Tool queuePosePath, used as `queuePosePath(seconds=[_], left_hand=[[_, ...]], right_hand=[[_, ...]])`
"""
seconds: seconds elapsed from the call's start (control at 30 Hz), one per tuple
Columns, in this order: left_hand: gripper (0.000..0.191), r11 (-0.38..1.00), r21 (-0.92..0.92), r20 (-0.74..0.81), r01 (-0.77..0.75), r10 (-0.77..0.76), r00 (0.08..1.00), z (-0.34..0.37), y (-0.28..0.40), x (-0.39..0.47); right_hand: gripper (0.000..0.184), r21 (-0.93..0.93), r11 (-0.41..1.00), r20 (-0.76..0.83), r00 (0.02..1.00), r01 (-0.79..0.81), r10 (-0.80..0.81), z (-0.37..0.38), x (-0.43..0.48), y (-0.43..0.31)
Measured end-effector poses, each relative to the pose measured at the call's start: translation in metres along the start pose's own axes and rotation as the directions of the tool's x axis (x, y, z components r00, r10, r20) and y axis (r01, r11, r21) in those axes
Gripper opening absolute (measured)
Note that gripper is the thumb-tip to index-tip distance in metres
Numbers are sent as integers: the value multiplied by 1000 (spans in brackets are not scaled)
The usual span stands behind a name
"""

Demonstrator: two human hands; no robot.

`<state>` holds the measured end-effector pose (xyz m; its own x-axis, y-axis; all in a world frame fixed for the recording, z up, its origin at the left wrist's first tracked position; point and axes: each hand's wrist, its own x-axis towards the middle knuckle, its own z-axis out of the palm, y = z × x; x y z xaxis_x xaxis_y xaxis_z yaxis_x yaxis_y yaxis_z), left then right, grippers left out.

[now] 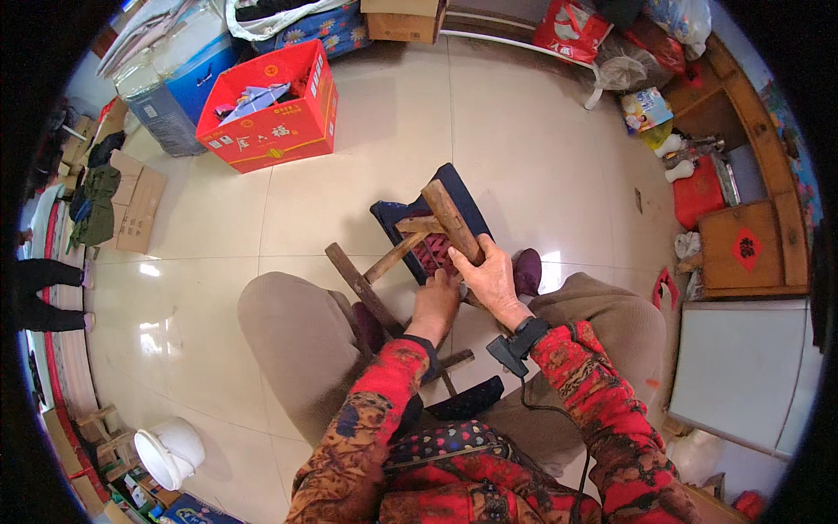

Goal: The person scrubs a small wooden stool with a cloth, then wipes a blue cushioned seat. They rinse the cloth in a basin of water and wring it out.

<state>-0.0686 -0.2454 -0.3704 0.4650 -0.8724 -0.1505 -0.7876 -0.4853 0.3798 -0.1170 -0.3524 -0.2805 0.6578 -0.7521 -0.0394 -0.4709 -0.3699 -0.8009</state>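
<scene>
Between my knees stands a wooden-framed piece, apparently a folding stool, tilted on its side. My right hand (492, 275) grips the lower end of its thick wooden bar (452, 219), with a dark strap at the wrist. My left hand (437, 302) has its fingers curled against the maroon patterned webbing (435, 254); whether it pinches anything small is hidden. Dark blue cloth (463, 190) borders that webbing. A thinner wooden crosspiece (397, 257) joins a long wooden bar (359, 280) near my left knee. Another dark cloth piece (468, 398) lies close to my lap.
A red carton (268, 141) holding cloth stands ahead to the left on the tiled floor (393, 118). Further left are a cardboard box (139, 203) and a person's dark-trousered legs (52, 295). A white bucket (170, 452) sits behind left. Wooden cabinet (753, 252) lines the right.
</scene>
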Motion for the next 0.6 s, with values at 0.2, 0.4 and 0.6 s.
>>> queuePosePath(seconds=[0.2, 0.4, 0.6], left_hand=[[35, 994, -100, 116, 34, -22, 993, -13, -14, -12], [26, 975, -155, 163, 162, -137, 977, -10, -19, -12], [26, 988, -52, 374, 148, -118, 920, -33, -32, -28]], right_hand=[[42, 11, 1000, 21, 1000, -7, 7, 4, -10, -7], [42, -79, 992, 44, 994, 99, -96, 19, -27, -18], [42, -126, 977, 93, 982, 173, -162, 23, -31, -22]])
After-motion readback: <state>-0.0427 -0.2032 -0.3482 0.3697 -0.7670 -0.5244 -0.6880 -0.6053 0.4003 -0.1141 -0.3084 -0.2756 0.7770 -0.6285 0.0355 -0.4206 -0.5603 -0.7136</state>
